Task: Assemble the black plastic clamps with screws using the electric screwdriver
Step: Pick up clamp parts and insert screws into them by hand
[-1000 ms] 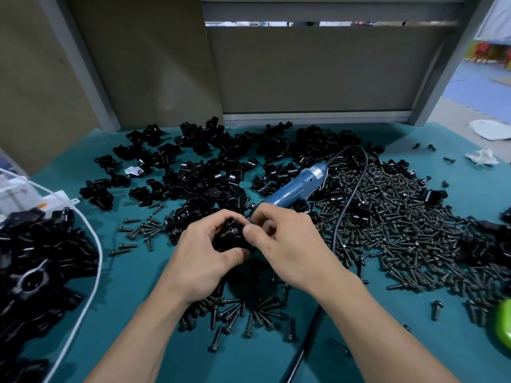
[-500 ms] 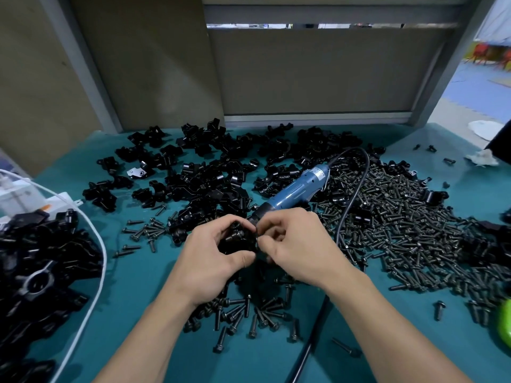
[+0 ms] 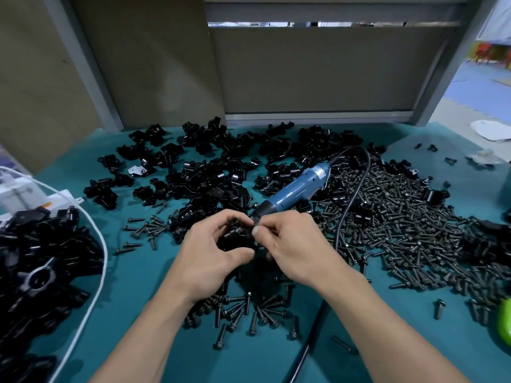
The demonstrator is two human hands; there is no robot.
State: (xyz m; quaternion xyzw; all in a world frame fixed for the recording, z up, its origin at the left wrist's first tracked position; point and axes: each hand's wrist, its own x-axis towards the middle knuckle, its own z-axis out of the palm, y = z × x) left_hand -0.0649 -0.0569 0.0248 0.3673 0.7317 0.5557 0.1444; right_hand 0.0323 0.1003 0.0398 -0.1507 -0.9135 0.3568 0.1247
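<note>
- Clamp (image 3: 235, 237) at centre, off the tabletop (image 3: 143, 272), cupped in the curled fingers and thumb of the left hand (image 3: 213, 258)
- Right hand (image 3: 290, 250) meeting it from the right, thumb and forefinger pinched at its upper right edge, by judgement on a screw hidden by the fingertips
- Electric screwdriver (image 3: 293, 189) lying just beyond the right hand, long axis slanting from near-left tip to far-right tail, bit end hidden behind the knuckles; far nearer the right hand than the left
- Judged step: seating 1 screw by finger before driving; next reach short, forward and slightly right, onto the blue barrel
- Black cable (image 3: 351, 200) curving past the right wrist toward the near edge, likely to drag
- Open room thin: screw heap (image 3: 401, 217) to the right, loose screws (image 3: 249, 308) under the wrists, clamp parts (image 3: 210, 172) behind; bare tabletop only at near left
</note>
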